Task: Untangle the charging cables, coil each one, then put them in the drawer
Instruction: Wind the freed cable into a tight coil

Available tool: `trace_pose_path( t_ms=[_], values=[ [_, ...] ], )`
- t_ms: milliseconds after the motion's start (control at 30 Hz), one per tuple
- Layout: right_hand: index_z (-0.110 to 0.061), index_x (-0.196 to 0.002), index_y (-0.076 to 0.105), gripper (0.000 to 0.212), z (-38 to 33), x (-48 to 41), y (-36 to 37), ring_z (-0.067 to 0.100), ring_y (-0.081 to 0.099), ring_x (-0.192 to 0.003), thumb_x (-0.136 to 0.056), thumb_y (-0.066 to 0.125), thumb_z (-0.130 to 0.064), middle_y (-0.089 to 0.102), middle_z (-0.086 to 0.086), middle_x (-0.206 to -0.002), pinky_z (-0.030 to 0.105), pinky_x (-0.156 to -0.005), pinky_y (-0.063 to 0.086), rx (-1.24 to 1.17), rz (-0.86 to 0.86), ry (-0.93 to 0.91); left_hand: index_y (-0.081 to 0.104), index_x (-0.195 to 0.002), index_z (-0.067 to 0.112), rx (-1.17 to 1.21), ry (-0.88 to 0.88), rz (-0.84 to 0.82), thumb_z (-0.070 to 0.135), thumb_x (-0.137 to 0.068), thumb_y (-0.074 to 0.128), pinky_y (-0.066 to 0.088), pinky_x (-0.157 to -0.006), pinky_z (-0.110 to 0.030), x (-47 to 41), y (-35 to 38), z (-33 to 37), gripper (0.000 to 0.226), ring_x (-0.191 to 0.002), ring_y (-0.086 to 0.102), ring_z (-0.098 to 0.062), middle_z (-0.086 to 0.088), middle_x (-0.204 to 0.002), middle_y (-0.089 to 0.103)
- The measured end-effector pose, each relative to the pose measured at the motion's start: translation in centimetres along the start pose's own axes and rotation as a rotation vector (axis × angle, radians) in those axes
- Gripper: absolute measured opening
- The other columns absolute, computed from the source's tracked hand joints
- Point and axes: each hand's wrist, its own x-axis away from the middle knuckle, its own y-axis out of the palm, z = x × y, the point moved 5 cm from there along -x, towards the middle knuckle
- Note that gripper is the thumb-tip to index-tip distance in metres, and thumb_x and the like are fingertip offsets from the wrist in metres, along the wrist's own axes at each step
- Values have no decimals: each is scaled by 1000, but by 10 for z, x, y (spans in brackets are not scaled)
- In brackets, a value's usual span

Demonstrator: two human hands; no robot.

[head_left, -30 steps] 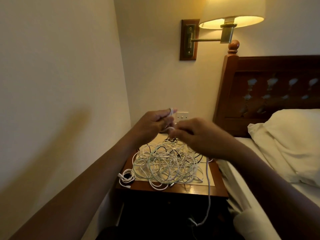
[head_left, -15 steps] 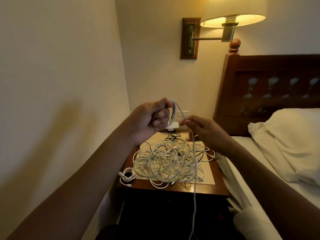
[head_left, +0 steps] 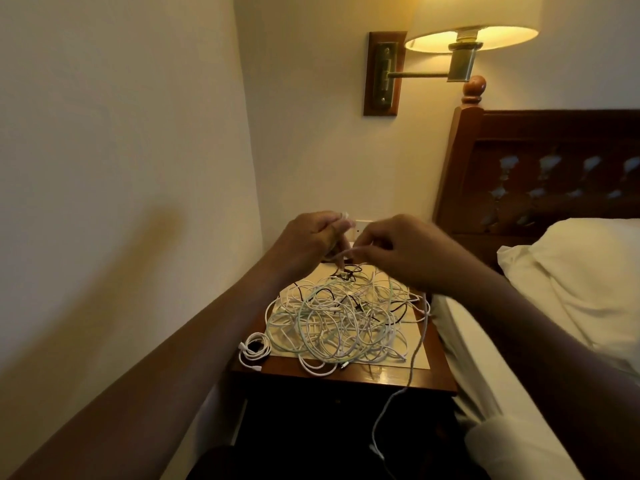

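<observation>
Tail: white cable [head_left: 381, 427] hangs off the bench [head_left: 381, 379] front edge, right side, and runs up toward the right hand.
Coil: small coil [head_left: 254, 351] at the front-left corner, just beside the tangle.
Tangle: tangle [head_left: 339, 320] of white and a few black cables lies mid-bench.
Left hand: left hand [head_left: 308, 240] is above the tangle's far edge, fingers curled round white cable (loop count unreadable).
Right hand: right hand [head_left: 412, 251] is just beside it, fingertips pinching a strand stretched between the hands.
Far: wall socket [head_left: 362, 226] is behind the hands; lamp [head_left: 474, 26] is lit.
</observation>
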Motion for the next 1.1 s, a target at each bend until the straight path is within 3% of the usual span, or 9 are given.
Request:
trace_pose_path(
  t_ms=[100,200,367,500,567,700,833,967,1100],
  values=[
    [-30,-99,75,10,15,-11,-18,1,62,-68,-96,69,-37,69,-17,-79,26,-64,50,-40,162,-48,71,-103,7,-10,-64,-165,23,-110,43,50,-61,-28,3,3,-3,33,-57,59,-22,-5,-67,67],
    [-31,-99,76,7,34,-15,-19,-11,61,-79,-96,71,-29,68,-25,-84,20,-68,43,-128,246,-52,72,-107,2,74,-117,-275,28,-110,44,41,-55,-21,10,2,-3,39,-56,48,-16,-4,-64,58],
    [-34,-100,76,10,55,-14,2,7,67,-86,-96,67,-31,74,-13,-91,30,-77,54,-308,174,-39,68,-99,2,240,-143,-398,25,-106,53,32,-50,-16,19,-12,-9,27,-53,34,-11,1,-60,42],
    [-28,-98,76,19,87,1,29,1,49,-56,-101,58,-33,61,-9,-67,17,-53,38,-394,41,35,68,-83,8,472,-190,-208,23,-98,58,28,-43,-16,17,-50,-33,23,-48,26,-11,-2,-62,31],
    [-23,-92,75,25,114,17,42,-2,50,-55,-104,53,-30,59,-14,-60,13,-53,37,-436,37,123,64,-79,9,615,-261,-56,22,-97,55,26,-41,-16,18,-72,-50,24,-45,26,-8,2,-57,31],
    [-24,-86,75,32,161,48,75,11,66,-83,-105,51,-32,73,-12,-79,29,-73,47,-437,24,267,58,-82,10,759,-345,89,21,-104,50,29,-44,-17,26,-86,-72,25,-43,27,-6,5,-54,30],
    [-32,-97,74,30,199,76,106,12,63,-105,-108,46,-29,70,-13,-107,33,-89,48,-365,-20,385,58,-83,11,952,-382,260,21,-105,50,31,-46,-17,30,-94,-84,25,-42,29,-5,6,-53,32],
    [-35,-104,71,27,219,94,121,21,60,-108,-109,45,-28,65,-5,-118,24,-80,48,-271,-48,478,58,-84,10,995,-412,258,21,-105,49,32,-46,-17,34,-80,-88,25,-42,29,-6,6,-53,32],
    [-26,-117,75,24,242,104,137,18,63,-97,-107,53,-28,72,0,-118,15,-67,42,-159,-65,615,58,-86,7,898,-332,13,19,-102,49,28,-47,-19,38,-51,-60,23,-43,29,-6,5,-53,31]
  ],
)
